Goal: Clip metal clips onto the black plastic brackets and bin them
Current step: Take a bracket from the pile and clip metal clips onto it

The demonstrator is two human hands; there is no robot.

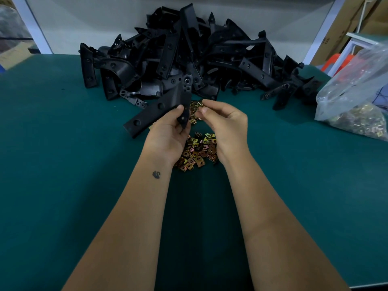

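Nearest the camera, two bare forearms reached forward over the dark green table mat (63, 185), and between the wrists lay a loose heap of small brass-coloured metal clips (198, 152). Just beyond that heap the left hand (168, 135) gripped a long black plastic bracket with round holes along its face (155, 111), thumb curled over its near right end, the bracket slanting away to the left and held clear of the mat. The right hand (224, 120) hovered close beside it with fingertips drawn together in a pinch; whether a clip sat between them could not be told, though a few clips showed just behind the fingers. The two hands almost met at the bracket's end. To do this step well, the bracket would likely need holding steady with the mounting edge turned toward the right hand, so a clip could be lined up square and pushed fully home rather than left half seated. Farther off, against the white back wall (84, 22), rose a large tangled pile of black plastic brackets (189, 59), and at the far right lay a clear plastic bag of more clips (354, 106). No bin was in sight.
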